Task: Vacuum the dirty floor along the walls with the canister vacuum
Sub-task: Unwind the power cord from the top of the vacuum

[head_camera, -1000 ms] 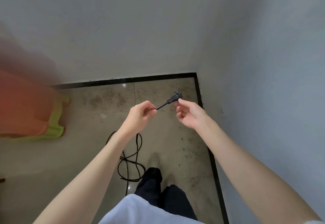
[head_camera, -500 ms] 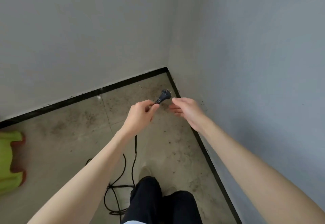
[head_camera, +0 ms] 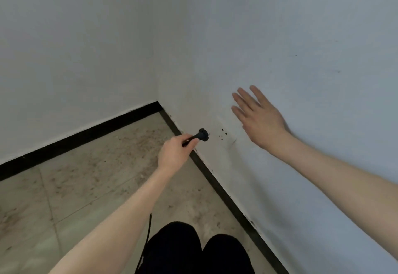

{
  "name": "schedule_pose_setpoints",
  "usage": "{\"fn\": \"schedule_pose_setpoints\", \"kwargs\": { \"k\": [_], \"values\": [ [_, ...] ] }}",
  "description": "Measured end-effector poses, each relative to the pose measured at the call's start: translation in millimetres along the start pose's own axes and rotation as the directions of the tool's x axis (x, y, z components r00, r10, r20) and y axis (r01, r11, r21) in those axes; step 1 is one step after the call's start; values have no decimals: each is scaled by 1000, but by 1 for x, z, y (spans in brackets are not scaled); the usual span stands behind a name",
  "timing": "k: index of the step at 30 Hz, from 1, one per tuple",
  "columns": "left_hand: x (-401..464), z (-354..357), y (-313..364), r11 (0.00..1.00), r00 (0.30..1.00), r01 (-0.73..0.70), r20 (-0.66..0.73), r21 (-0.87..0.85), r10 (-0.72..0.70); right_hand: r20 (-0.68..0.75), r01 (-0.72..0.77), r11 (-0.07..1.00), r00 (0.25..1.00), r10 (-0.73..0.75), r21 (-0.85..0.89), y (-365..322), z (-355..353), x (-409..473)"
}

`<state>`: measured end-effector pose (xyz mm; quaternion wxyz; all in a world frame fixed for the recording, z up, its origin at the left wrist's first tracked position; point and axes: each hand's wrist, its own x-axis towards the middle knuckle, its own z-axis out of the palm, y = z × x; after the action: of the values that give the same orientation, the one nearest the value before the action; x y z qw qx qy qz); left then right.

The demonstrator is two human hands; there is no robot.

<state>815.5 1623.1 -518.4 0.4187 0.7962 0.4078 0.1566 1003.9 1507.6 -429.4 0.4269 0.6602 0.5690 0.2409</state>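
Fingers [head_camera: 189, 143] of the left hand [head_camera: 175, 153] are curled round the black cord just behind the plug [head_camera: 202, 134], so that the plug is held clear of the floor [head_camera: 86, 176] and pointed toward the right-hand wall [head_camera: 301, 58]. The plug head is positioned just beside a group of small dark slots [head_camera: 221, 134] low on that wall; contact between plug and wall cannot be confirmed, and whether the slots belong to a socket cannot be told.

Fingers [head_camera: 245, 99] of the right hand [head_camera: 259, 118] are held straight and slightly spread, and nothing is gripped by them. The right hand is placed flat toward the right-hand wall, above and to the right of the dark slots; whether the palm touches the wall cannot be told.

A short length of the cord [head_camera: 146, 237] is visible below the left forearm, running down toward the bottom edge of the view beside the dark trouser legs [head_camera: 193, 250]. The canister vacuum itself is outside the view.

The floor is laid with light tiles and is marked by patches of dark dirt and scattered specks, densest along the black skirting strip [head_camera: 215, 179] at the foot of the right-hand wall and near the corner. A second skirting strip [head_camera: 81, 138] runs along the foot of the left-hand wall [head_camera: 75, 58], and the two strips are joined at the room corner.
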Motion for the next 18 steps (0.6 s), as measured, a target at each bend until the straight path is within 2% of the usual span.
{"fn": "schedule_pose_setpoints", "kwargs": {
  "k": [1, 3, 9, 14, 18],
  "values": [
    [6, 16, -4, 999, 1000, -17, -20, 28, 17, 11, 3, 995, 1000, -2, -104, -1, 6, 1],
    [17, 45, -11, 998, 998, -48, -44, 38, 50, -3, -21, 982, 1000, 20, -190, -4, 11, 2],
    [35, 92, -17, 986, 990, -120, -88, -112, 110, -93, -43, 970, 995, 21, -241, -3, 15, 2],
    [39, 93, -22, 981, 982, -182, -57, -63, 179, -128, -75, 969, 991, 45, -237, -3, 18, 3],
    [35, 98, -21, 976, 976, -205, -90, -68, 199, -148, -83, 960, 988, 44, -268, -3, 20, 4]
  ]
}}
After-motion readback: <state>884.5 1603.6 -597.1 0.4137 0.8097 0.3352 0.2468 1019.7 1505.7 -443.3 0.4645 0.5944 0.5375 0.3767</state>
